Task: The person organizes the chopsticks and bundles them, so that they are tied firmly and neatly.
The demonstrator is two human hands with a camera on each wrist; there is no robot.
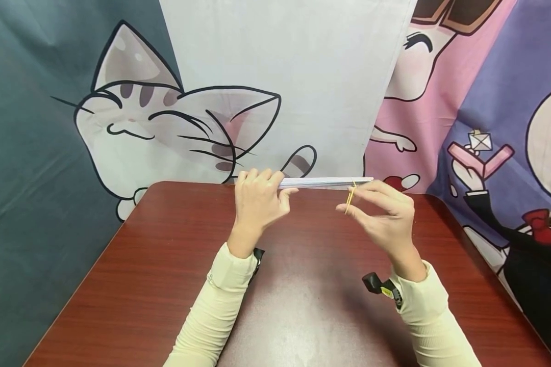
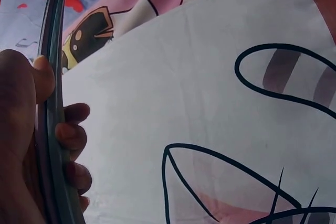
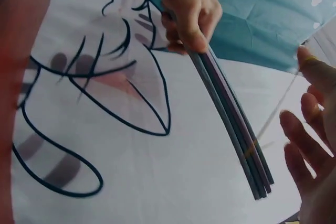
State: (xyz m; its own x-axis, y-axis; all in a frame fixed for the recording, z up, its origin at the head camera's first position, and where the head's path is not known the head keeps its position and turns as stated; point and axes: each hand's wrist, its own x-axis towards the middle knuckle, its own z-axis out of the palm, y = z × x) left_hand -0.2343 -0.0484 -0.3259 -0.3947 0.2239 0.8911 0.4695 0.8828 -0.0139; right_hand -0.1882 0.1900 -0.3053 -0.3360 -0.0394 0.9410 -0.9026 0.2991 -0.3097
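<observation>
left hand (image 1: pixel 259 199) grips the bundle of thin sticks (image 1: pixel 321 182) above the table (image 1: pixel 165 255); right hand (image 1: pixel 385 214), beside the bundle's free end, holds a stretched yellow rubber band (image 1: pixel 350 200) that crosses the sticks there. the band could spring off that end if a finger slips, and a loose grip could let the sticks splay. behind the bundle hangs a printed cloth (image 1: pixel 284 61), seemingly blocking neither hand.
</observation>
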